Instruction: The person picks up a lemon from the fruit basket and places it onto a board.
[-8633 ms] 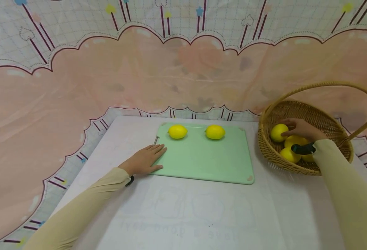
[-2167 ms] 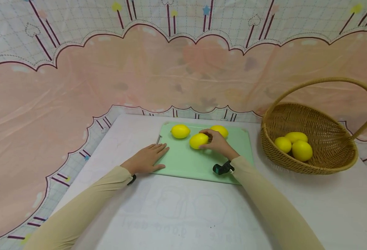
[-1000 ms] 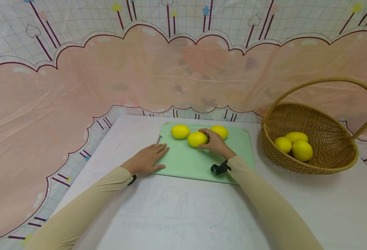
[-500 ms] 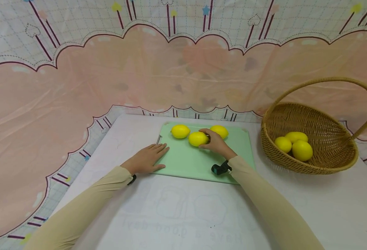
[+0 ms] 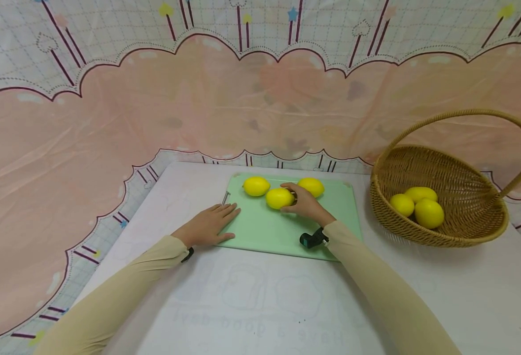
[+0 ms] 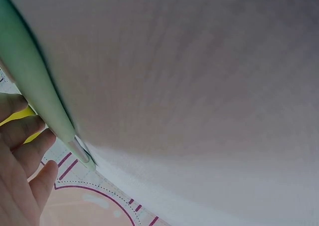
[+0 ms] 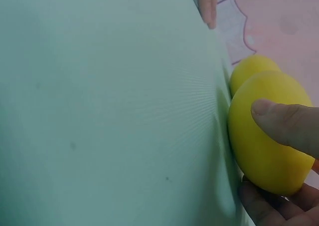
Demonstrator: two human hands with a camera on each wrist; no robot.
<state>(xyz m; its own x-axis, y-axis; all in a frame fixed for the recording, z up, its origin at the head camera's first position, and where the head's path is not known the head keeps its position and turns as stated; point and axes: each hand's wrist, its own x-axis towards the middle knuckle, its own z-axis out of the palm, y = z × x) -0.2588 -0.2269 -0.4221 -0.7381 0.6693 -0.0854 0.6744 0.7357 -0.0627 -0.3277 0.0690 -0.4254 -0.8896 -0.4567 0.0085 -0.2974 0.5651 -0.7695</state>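
One white table [image 5: 225,305], we note, bears a wicker basket [image 5: 464,242] at right, a green board [image 5: 264,231] centrally. We find the left hand [image 5: 207,226] on the board's left edge, fingers straight; the right hand [image 5: 305,202] grips a lemon [image 5: 278,198] just nearer than two loose lemons [image 5: 256,186] along the board's far side.

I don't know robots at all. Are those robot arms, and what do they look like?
No, they're a person's arms. The left sleeve and right sleeve are long, plain beige cloth. The left hand and right hand wear no gloves. A small black device sits at the right wrist; only part of another black one shows at the left.
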